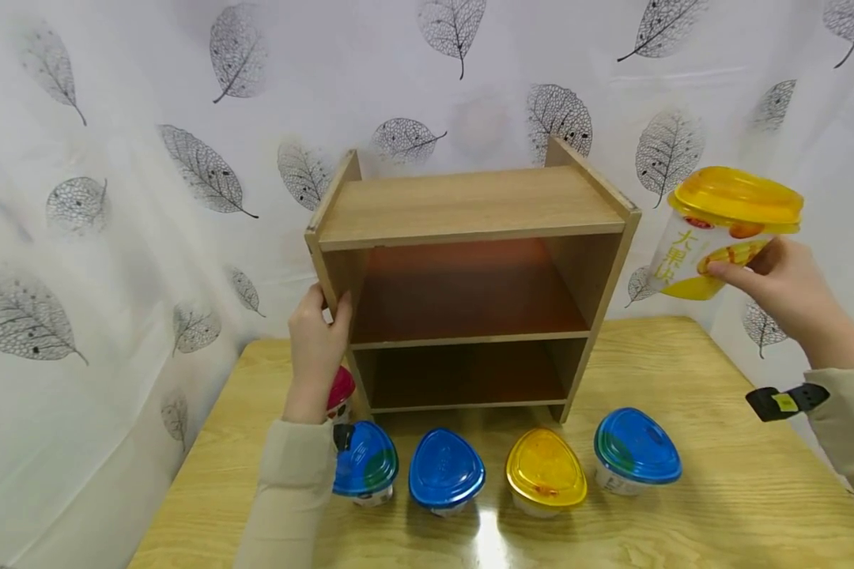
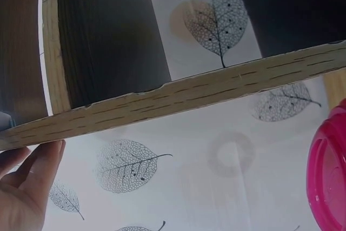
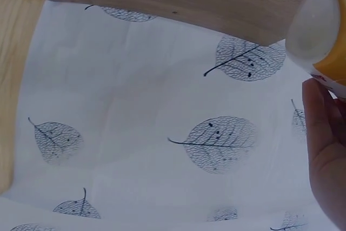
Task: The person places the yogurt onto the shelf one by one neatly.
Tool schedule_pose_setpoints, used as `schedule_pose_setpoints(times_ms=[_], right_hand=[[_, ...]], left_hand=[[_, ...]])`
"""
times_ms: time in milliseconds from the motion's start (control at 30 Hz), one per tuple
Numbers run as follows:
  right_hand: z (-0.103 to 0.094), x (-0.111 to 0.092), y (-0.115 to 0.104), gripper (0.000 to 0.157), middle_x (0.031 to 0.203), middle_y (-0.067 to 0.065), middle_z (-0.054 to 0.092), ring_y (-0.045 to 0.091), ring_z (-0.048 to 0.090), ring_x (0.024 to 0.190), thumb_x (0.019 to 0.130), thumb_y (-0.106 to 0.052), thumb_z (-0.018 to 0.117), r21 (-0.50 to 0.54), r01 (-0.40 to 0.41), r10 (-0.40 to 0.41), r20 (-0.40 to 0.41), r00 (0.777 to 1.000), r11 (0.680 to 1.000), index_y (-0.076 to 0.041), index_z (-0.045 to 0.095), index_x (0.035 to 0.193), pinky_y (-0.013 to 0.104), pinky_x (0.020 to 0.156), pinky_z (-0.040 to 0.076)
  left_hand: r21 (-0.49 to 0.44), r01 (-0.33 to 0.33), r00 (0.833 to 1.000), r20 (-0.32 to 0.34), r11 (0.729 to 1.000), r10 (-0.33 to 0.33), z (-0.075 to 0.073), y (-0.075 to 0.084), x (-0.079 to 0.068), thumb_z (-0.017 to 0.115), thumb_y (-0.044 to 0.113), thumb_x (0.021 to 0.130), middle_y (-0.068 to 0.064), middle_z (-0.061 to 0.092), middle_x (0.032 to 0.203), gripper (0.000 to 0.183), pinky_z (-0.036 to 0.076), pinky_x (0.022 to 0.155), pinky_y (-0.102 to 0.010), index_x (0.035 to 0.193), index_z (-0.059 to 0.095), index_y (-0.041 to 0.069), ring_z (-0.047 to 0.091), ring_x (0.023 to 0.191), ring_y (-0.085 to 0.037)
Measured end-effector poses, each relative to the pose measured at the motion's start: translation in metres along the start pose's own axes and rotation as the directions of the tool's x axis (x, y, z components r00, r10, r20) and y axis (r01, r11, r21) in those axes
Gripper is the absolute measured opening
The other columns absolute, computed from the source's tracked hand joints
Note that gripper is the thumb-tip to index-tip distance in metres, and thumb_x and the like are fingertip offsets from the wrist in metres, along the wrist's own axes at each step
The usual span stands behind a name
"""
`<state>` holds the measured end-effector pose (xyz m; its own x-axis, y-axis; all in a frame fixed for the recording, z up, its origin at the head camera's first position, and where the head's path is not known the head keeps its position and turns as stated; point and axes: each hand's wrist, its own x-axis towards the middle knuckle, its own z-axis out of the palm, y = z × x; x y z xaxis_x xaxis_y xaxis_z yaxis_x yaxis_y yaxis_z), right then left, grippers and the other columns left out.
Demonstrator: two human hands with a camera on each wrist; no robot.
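Note:
My left hand [image 1: 318,340] grips the front edge of the left side panel of a small wooden shelf [image 1: 462,207]; its fingers [image 2: 40,171] also meet that edge in the left wrist view. Raised beside the shelf's right side, my right hand [image 1: 790,284] holds a fruit cup [image 1: 690,253] with a yellow lid and a printed white and yellow wall. The right wrist view shows the cup's pale base [image 3: 313,28] above the fingers. Both compartments of the shelf hold nothing that I can see.
In front of the shelf stand a blue-lidded cup [image 1: 366,458], another blue-lidded cup [image 1: 447,468], a yellow-lidded cup [image 1: 546,468] and a further blue-lidded cup [image 1: 636,445]. A pink-lidded cup [image 1: 340,389] is partly behind my left arm. Leaf-print cloth [image 1: 470,111] hangs behind the wooden table [image 1: 683,379].

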<state>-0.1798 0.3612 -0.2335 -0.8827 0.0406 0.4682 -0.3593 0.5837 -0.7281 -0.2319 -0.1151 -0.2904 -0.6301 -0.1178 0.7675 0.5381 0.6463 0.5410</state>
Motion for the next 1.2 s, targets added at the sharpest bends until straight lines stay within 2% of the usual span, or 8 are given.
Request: schedule_pose_setpoints(times_ms=[133, 233, 433, 600, 767, 867, 1000, 1200], right_hand=[[-0.003, 0.006, -0.011, 0.042, 0.104, -0.011, 0.054, -0.001, 0.054, 0.086, 0.084, 0.007, 0.052, 0.193, 0.059, -0.052, -0.043, 0.998, 0.979, -0.017, 0.047, 0.119, 0.006, 0.069, 0.041], [-0.003, 0.010, -0.021, 0.043, 0.107, -0.004, 0.055, 0.005, 0.054, 0.089, 0.083, 0.010, 0.051, 0.332, 0.112, -0.094, -0.070, 0.993, 0.937, -0.010, 0.048, 0.121, 0.008, 0.070, 0.043], [-0.004, 0.020, -0.041, 0.047, 0.110, 0.006, 0.053, 0.012, 0.053, 0.091, 0.081, 0.013, 0.051, 0.485, 0.190, -0.160, -0.102, 0.982, 0.854, -0.003, 0.046, 0.125, 0.013, 0.069, 0.044], [-0.007, 0.029, -0.055, 0.048, 0.114, 0.009, 0.051, 0.015, 0.053, 0.093, 0.081, 0.013, 0.052, 0.515, 0.201, -0.166, -0.114, 0.980, 0.833, -0.004, 0.045, 0.126, 0.014, 0.069, 0.045], [-0.008, 0.036, -0.066, 0.048, 0.116, 0.009, 0.050, 0.014, 0.053, 0.094, 0.082, 0.007, 0.054, 0.464, 0.185, -0.144, -0.124, 0.982, 0.866, -0.006, 0.044, 0.128, 0.013, 0.069, 0.045], [-0.005, 0.040, -0.072, 0.046, 0.115, 0.009, 0.051, 0.014, 0.054, 0.094, 0.083, 0.006, 0.054, 0.488, 0.187, -0.150, -0.115, 0.982, 0.852, -0.005, 0.045, 0.127, 0.014, 0.069, 0.045], [0.001, 0.046, -0.081, 0.043, 0.112, 0.011, 0.054, 0.016, 0.057, 0.092, 0.082, 0.009, 0.053, 0.583, 0.198, -0.174, -0.097, 0.980, 0.788, -0.001, 0.047, 0.123, 0.019, 0.068, 0.046], [0.016, 0.054, -0.100, 0.039, 0.107, 0.011, 0.056, 0.017, 0.058, 0.089, 0.082, 0.010, 0.053, 0.615, 0.191, -0.201, -0.054, 0.978, 0.765, 0.000, 0.050, 0.119, 0.020, 0.068, 0.047]], left_hand=[[-0.002, 0.005, 1.000, 0.006, 1.000, -0.005, 0.000, 0.000, 0.000, 0.057, 0.011, 0.085, -0.023, 0.060, 0.092, 0.026, 0.049, 0.068, -0.046, 0.098, 0.056, -0.010, 0.058, 0.085, -0.035], [-0.006, 0.010, 1.000, 0.009, 1.000, -0.010, -0.001, 0.000, 0.000, 0.058, 0.011, 0.085, -0.023, 0.060, 0.093, 0.026, 0.049, 0.066, -0.046, 0.099, 0.056, -0.010, 0.058, 0.085, -0.034], [-0.007, 0.010, 1.000, 0.009, 1.000, -0.010, -0.001, 0.000, 0.000, 0.057, 0.011, 0.085, -0.023, 0.060, 0.093, 0.025, 0.048, 0.068, -0.046, 0.098, 0.056, -0.010, 0.058, 0.086, -0.035], [-0.005, 0.005, 1.000, 0.007, 1.000, -0.005, -0.001, 0.001, -0.001, 0.057, 0.010, 0.085, -0.024, 0.060, 0.093, 0.025, 0.049, 0.068, -0.045, 0.098, 0.056, -0.011, 0.058, 0.086, -0.035], [-0.003, 0.010, 1.000, 0.016, 1.000, -0.010, -0.001, 0.000, -0.001, 0.057, 0.010, 0.085, -0.023, 0.060, 0.093, 0.025, 0.049, 0.068, -0.043, 0.099, 0.056, -0.011, 0.058, 0.086, -0.034], [-0.006, 0.014, 1.000, 0.020, 1.000, -0.013, -0.002, 0.000, -0.001, 0.058, 0.010, 0.084, -0.023, 0.060, 0.094, 0.026, 0.050, 0.067, -0.043, 0.100, 0.056, -0.010, 0.059, 0.086, -0.034], [-0.010, 0.010, 1.000, 0.020, 1.000, -0.010, -0.002, 0.000, -0.001, 0.058, 0.010, 0.084, -0.023, 0.060, 0.094, 0.025, 0.050, 0.067, -0.042, 0.100, 0.056, -0.010, 0.059, 0.085, -0.033], [-0.006, 0.009, 1.000, 0.010, 1.000, -0.008, -0.001, -0.001, -0.001, 0.058, 0.011, 0.084, -0.022, 0.061, 0.091, 0.024, 0.048, 0.070, -0.043, 0.098, 0.057, -0.009, 0.058, 0.084, -0.033]])
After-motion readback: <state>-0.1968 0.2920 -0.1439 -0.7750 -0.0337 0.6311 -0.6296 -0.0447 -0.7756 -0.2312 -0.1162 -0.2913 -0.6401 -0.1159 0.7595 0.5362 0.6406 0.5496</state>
